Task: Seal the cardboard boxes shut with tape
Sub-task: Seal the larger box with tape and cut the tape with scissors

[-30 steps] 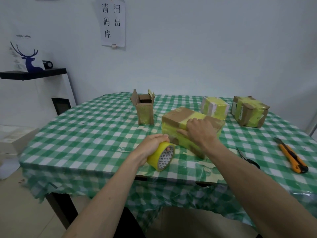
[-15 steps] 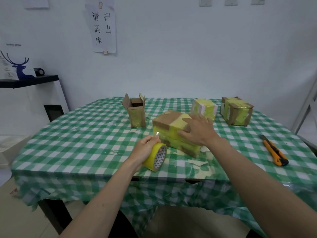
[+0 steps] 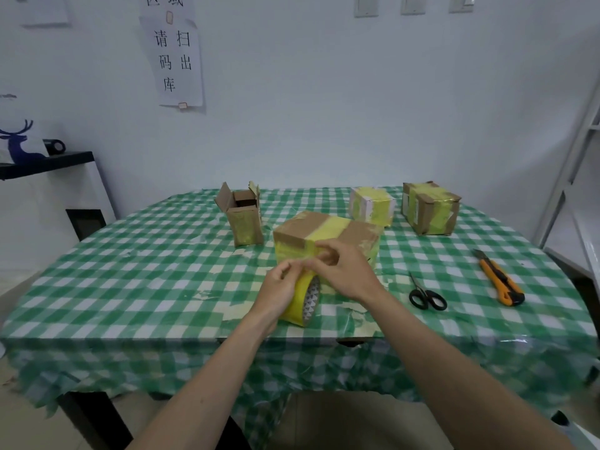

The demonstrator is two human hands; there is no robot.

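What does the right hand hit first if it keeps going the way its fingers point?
The right hand points left and slightly away, fingers curled at the tape roll in the left hand. It would most likely meet the left hand's fingers first, with the near box just behind; depth is unclear.

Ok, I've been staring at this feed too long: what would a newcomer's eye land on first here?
Probably the yellow tape roll at the table's near edge, gripped by the left hand, while the right hand pinches at the tape just above it. Right behind sits the big cardboard box with a yellow strip across its top. Next, the orange utility knife at the right.
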